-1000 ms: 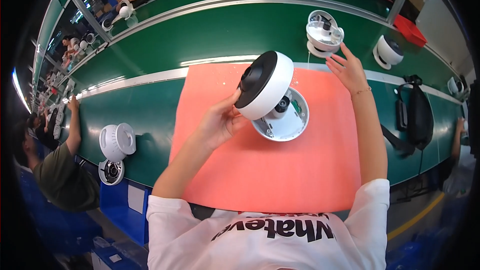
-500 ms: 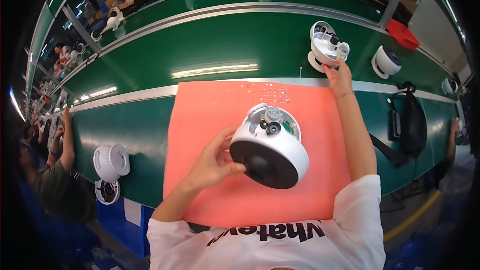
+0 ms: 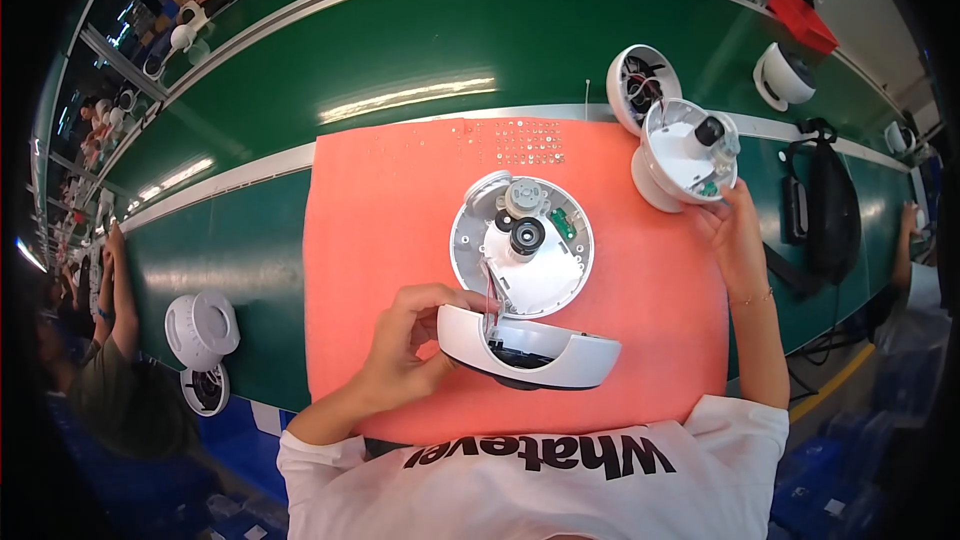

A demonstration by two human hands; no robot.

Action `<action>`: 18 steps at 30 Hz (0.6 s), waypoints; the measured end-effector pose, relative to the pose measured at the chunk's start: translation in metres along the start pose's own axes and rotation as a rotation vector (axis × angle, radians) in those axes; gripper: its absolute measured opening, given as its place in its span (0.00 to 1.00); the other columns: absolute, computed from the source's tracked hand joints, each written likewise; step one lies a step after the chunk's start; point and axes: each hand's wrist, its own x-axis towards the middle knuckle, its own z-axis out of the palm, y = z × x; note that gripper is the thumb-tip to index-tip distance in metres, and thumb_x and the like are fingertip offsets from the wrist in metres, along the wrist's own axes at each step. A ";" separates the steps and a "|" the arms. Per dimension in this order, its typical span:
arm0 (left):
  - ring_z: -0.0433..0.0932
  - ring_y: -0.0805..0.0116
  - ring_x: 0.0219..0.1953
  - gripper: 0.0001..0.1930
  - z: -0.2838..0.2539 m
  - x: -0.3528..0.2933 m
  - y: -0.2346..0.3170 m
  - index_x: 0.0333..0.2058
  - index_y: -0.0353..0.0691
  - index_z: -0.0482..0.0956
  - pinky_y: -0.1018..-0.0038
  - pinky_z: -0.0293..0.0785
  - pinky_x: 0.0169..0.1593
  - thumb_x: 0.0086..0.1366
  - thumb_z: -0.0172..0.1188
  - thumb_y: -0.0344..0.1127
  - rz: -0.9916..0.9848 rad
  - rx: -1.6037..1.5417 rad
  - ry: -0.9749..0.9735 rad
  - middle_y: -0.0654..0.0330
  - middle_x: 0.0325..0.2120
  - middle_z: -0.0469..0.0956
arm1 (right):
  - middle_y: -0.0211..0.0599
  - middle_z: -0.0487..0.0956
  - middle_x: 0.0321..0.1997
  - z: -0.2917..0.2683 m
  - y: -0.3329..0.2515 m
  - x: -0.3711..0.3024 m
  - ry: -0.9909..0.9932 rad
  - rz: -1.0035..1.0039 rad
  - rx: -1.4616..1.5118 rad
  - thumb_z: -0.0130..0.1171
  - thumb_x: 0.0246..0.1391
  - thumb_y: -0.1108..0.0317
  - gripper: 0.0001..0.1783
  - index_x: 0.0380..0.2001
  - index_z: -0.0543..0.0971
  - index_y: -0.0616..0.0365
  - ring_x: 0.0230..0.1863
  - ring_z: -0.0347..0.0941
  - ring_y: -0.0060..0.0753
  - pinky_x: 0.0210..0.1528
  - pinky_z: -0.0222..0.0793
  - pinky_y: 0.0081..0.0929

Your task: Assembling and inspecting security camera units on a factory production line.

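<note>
On the pink mat [image 3: 370, 240] lies an opened white security camera body [image 3: 545, 282], its lens, round motor and green circuit board facing up. My left hand [image 3: 405, 345] grips the camera's white front shell [image 3: 585, 358] by its left edge, tilted toward me, with thin wires running between shell and body. Over the mat's far right corner, my right hand [image 3: 735, 232] holds a second opened camera [image 3: 672, 155] by its lower right side, thumb and fingers around the rim. The second camera's detached half shell [image 3: 640, 70] hangs behind it, joined by wires.
Rows of small screws [image 3: 530, 143] lie along the mat's far edge. A black bag [image 3: 830, 200] sits at the right, a closed white camera [image 3: 783, 76] and red tray [image 3: 803, 20] beyond it. Camera parts [image 3: 202, 330] rest at left. Other people work along the bench.
The left camera's front shell has swung off its body toward me, and the body now rests on the mat. My right hand has brought the second camera nearer, its half shell now apart from the body.
</note>
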 end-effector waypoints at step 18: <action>0.78 0.68 0.19 0.21 -0.010 0.037 0.048 0.31 0.33 0.75 0.75 0.75 0.23 0.45 0.71 0.42 -0.098 0.782 0.042 0.57 0.20 0.78 | 0.43 0.79 0.30 0.106 -0.030 -0.037 -0.785 -0.601 -0.664 0.68 0.42 0.60 0.25 0.40 0.73 0.66 0.30 0.78 0.32 0.33 0.72 0.23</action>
